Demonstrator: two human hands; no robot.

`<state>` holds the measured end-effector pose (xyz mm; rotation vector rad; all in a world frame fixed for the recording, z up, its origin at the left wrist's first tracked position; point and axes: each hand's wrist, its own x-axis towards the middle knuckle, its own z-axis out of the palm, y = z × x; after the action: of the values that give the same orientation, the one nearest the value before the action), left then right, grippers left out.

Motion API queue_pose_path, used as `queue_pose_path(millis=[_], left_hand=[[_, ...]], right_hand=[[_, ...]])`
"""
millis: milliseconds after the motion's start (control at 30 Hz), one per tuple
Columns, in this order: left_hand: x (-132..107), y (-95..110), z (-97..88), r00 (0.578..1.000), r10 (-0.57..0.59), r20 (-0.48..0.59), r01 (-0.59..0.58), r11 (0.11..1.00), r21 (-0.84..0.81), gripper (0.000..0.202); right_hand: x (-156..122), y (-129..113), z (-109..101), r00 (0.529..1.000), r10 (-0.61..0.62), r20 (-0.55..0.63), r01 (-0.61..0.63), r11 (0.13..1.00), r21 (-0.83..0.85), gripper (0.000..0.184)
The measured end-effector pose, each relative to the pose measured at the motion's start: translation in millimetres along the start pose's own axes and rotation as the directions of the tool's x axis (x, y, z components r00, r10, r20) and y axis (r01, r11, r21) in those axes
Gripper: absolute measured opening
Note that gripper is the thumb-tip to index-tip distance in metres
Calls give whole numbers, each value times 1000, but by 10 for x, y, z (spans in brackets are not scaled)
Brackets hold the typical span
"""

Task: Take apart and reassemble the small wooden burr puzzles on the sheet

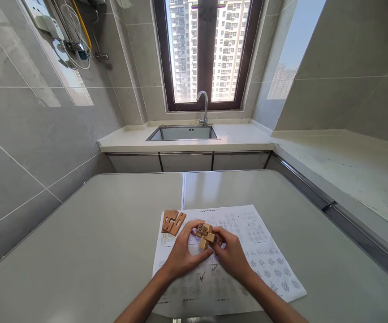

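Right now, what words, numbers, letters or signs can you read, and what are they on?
"G" or maybe "6", can't tell which: on the wooden blocks held by the left hand and right hand.
Two dark tick-like marks: on the paper sheet.
Printed lines on that sheet: too small and blurred to read.
Marks on the flat wooden pieces: too small to read.

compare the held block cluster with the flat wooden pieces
The block cluster is held by the left hand and right hand; the flat pieces lie at a corner of the paper. The block cluster is chunky, the flat pieces thin. The block cluster looks paler than the flat pieces. Both look wooden.
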<state>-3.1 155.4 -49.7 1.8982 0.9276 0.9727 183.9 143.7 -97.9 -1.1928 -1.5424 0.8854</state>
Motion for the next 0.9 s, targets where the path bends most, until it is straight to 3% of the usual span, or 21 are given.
queue_pose_path(millis=[167,367,500,667,900], left_hand=[[2,-85,-32,996,22,-92,-11,994,113,43],[3,-124,-28,997,-49,-53,56,988,140,42],[6,-92,-19,995,-81,-60,90,981,174,31],[20,-58,-54,992,-103,-70,113,983,143,32],[4,-41,-49,994,-110,-23,112,988,108,27]], right_hand=[[-10,110,-12,994,-66,-91,52,989,-139,10],[-32,94,-2,992,-100,-77,84,979,-184,16],[-8,-10,-26,998,-53,18,53,998,-42,19],[43,-112,-63,981,68,184,-123,944,306,34],[46,-105,-78,989,79,128,-113,953,280,36]])
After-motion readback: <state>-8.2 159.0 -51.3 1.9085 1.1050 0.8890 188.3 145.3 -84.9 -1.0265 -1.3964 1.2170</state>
